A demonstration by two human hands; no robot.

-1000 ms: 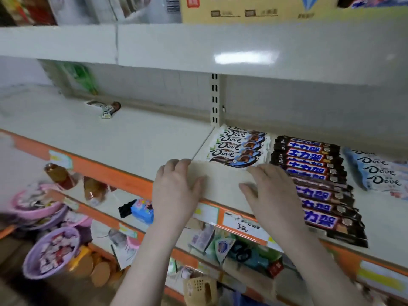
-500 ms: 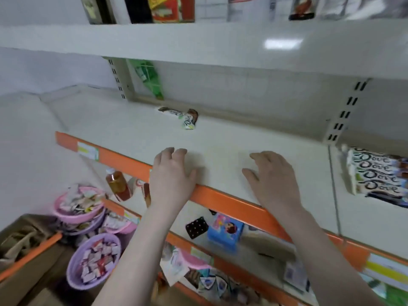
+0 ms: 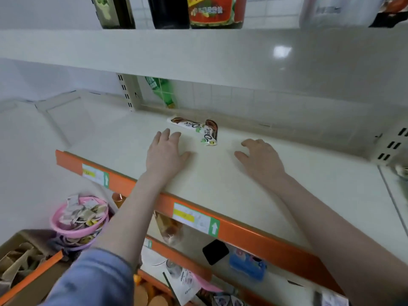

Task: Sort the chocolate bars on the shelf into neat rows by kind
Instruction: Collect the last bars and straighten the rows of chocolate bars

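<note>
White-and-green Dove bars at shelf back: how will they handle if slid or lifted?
The two white-and-green wrapped Dove chocolate bars lie flat, so rolling is unlikely. Glossy wrappers on the smooth cream shelf would probably slide easily. Thin and slim, likely light, possibly snappable.

Pink basket (image 3: 66, 219) of wrappers near left, cardboard box (image 3: 19, 257) beside it; blue pack (image 3: 247, 265) on lower shelf; green bottle (image 3: 162, 90) far behind; bottles (image 3: 167, 12) up top.

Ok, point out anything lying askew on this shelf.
Two Dove bars lie loose near the shelf back, angled against each other in an L, not in a row. Left hand and right hand touch neither.
</note>
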